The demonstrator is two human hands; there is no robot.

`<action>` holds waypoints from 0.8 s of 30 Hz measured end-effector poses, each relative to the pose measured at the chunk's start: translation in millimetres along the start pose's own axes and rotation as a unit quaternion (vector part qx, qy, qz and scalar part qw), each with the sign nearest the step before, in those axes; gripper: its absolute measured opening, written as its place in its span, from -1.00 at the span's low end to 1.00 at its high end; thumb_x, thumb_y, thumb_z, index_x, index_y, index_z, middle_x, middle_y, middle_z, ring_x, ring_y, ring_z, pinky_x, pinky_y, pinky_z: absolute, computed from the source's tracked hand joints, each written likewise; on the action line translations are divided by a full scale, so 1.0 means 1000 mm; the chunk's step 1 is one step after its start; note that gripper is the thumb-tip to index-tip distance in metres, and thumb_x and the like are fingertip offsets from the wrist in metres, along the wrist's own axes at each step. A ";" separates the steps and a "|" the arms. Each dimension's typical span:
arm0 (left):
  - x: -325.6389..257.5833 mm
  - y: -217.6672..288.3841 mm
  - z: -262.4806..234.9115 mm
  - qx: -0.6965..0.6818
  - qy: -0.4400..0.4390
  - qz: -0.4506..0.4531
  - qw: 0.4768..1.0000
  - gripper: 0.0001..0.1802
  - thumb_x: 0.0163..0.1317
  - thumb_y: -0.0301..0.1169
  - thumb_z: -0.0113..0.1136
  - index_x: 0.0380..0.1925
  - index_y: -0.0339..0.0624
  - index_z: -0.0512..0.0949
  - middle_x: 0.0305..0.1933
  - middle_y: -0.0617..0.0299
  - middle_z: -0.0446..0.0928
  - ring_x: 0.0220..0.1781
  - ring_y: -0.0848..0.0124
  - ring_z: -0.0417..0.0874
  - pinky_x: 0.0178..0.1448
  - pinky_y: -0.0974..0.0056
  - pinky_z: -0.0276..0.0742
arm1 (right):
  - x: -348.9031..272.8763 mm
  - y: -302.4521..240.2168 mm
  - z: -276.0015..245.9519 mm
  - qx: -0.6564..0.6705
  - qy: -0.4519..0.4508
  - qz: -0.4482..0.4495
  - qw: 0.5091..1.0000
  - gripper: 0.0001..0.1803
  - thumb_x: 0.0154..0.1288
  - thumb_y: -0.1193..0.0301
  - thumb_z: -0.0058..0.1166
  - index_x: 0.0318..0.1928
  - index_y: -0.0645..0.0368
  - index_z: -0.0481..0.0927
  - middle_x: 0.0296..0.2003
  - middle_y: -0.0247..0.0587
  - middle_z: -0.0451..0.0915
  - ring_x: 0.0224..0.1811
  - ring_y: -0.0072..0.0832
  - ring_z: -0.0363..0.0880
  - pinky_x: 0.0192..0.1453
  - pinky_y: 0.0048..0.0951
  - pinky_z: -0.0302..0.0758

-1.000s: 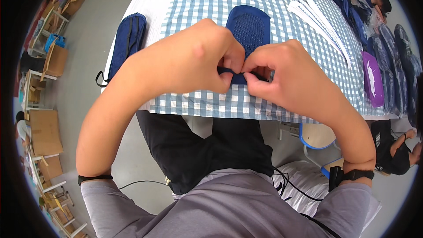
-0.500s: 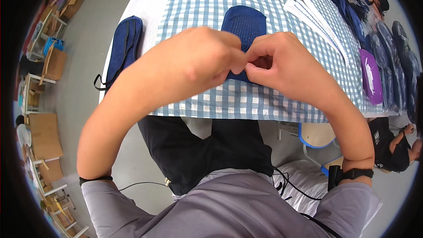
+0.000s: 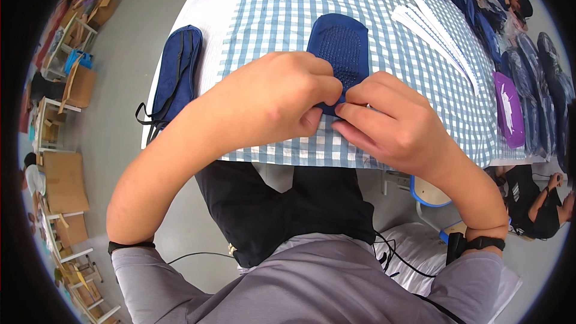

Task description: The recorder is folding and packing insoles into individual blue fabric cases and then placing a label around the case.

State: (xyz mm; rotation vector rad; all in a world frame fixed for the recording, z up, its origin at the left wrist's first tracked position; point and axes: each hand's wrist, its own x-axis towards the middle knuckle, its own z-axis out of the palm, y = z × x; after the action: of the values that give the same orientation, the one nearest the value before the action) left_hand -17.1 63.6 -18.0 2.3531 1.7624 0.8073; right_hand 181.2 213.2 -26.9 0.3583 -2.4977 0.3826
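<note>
Near edge of a blue-and-white checked table (image 3: 288, 18), seen from above. Left hand (image 3: 270, 105) and right hand (image 3: 390, 123) brought together at the near end of a dark blue pouch (image 3: 339, 45) with a dotted face, lying flat on the cloth and pointing away from the body. Fingertips of both hands pinched on that near end, thumbs and forefingers closed on the fabric; exact hold partly hidden behind the knuckles. Far end of the pouch resting free on the table.

Progress, as judged: work on the near end under way and not finished, neither hand yet let go; cannot tell whether an opening or a seam was being handled.

Also shown: a long dark blue bag (image 3: 177, 72) with black straps hanging over the left table edge; white strips (image 3: 432, 30) laid out to the right; a purple piece (image 3: 510, 111) beyond them; cardboard boxes (image 3: 63, 183) on the floor at left.
</note>
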 end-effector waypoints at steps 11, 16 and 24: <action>0.023 -0.017 -0.017 -0.131 -0.086 -0.098 0.983 -0.79 -0.02 -0.57 0.40 -0.31 -0.32 0.79 -0.37 0.11 0.74 -0.34 0.28 0.74 -0.20 0.24 0.66 | 0.016 0.017 -0.007 0.049 -0.079 0.093 0.991 -0.83 0.13 0.59 0.46 -0.24 0.27 0.77 -0.31 -0.13 0.74 -0.38 -0.24 0.74 -0.30 -0.31 0.68; 0.036 -0.017 -0.026 -0.135 -0.132 -0.152 0.970 -0.80 0.02 -0.58 0.41 -0.29 -0.33 0.81 -0.34 0.10 0.79 -0.32 0.31 0.76 -0.16 0.24 0.69 | 0.034 0.027 -0.016 0.107 -0.143 0.192 0.965 -0.89 0.21 0.51 0.35 -0.35 0.34 0.78 -0.46 -0.03 0.74 -0.47 -0.12 0.69 -0.27 -0.23 0.65; 0.026 -0.019 -0.013 -0.046 -0.016 -0.003 0.999 -0.84 0.10 -0.63 0.44 -0.27 -0.33 0.78 -0.25 0.06 0.75 -0.21 0.10 0.80 -0.08 0.09 0.73 | 0.045 0.038 -0.026 0.147 -0.217 0.288 0.921 -0.82 0.31 0.49 0.33 -0.21 0.39 0.84 -0.45 0.05 0.77 -0.46 -0.35 0.75 -0.28 -0.30 0.65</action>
State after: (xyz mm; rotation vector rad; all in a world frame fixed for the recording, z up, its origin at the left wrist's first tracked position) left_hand -34.3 90.5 -5.0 2.2889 1.6802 0.8268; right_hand 145.7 249.9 12.9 -0.2262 -2.9564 1.0173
